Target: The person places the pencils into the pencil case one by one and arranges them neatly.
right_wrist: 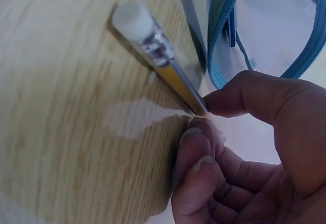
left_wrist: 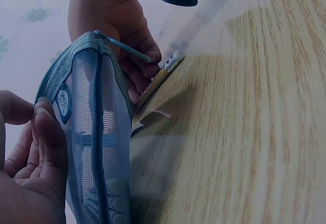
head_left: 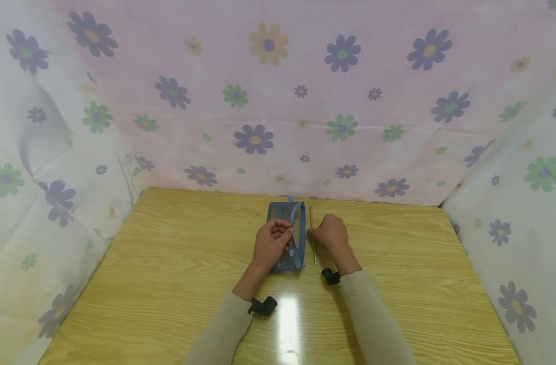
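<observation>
A blue mesh zip pouch point(head_left: 284, 262) sits on the table with its zipper side open toward the right. My left hand point(head_left: 270, 244) pinches the pouch's upper edge, near a small oval label point(left_wrist: 64, 105). Just to the right of the pouch, my right hand point(head_left: 332, 232) pinches a yellow pencil point(right_wrist: 175, 84) between thumb and forefinger. The pencil's white eraser point(right_wrist: 133, 21) and silver metal band point toward the person's side. In the right wrist view, a blue pen-like item point(right_wrist: 232, 29) shows inside the pouch opening.
The wood-grain table point(head_left: 191, 294) is bounded at the back and both sides by flowered cloth point(head_left: 296, 101). Black wrist cameras point(head_left: 264, 306) are strapped to both wrists. A zipper pull point(left_wrist: 130, 50) hangs from the pouch's end.
</observation>
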Demonstrator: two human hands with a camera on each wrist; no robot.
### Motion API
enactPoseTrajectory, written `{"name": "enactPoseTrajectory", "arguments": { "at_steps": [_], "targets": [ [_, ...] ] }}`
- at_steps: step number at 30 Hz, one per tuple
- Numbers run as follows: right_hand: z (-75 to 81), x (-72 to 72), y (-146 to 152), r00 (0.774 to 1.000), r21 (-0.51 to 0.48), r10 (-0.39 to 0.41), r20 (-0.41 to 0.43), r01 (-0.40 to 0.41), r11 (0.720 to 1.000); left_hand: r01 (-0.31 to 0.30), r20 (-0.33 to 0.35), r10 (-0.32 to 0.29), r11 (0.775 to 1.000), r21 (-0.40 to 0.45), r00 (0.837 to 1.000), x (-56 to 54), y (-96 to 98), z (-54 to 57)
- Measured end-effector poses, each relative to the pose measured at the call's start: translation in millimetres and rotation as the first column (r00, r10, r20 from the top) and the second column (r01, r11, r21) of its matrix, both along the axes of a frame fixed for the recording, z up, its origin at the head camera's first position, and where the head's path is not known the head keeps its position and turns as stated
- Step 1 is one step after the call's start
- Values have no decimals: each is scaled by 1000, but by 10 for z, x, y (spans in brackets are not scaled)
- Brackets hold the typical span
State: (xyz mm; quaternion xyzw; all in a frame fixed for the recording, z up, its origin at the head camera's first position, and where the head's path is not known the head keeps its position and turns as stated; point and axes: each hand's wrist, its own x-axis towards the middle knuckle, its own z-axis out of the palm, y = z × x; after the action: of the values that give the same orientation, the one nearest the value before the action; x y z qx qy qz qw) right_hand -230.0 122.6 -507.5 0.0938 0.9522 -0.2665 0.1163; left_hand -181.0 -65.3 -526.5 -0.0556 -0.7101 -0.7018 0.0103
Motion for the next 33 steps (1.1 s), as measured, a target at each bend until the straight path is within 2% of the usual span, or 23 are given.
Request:
{"name": "enactPoseTrajectory", "arguments": {
  "at_steps": [6,18,27,33],
  "targets": [
    [29,-5,-24,1000,37,-13,21,12,999,-8,-14,8,1000,20,1000,2,-2,-13],
    [50,49,3,1000,-6,-29,3,29,1000,0,-24,1,1000,13,1000,-8,-14,-5],
    [22,99,30,1000,-75,-22,-4,22,997,8,-30,-8,1000,23,1000,3,-21,-29],
    [-16,156,35,998,-136,-26,-55,19,990,12,-16,-11,999,32,1000,15,-25,-29]
  ]
}}
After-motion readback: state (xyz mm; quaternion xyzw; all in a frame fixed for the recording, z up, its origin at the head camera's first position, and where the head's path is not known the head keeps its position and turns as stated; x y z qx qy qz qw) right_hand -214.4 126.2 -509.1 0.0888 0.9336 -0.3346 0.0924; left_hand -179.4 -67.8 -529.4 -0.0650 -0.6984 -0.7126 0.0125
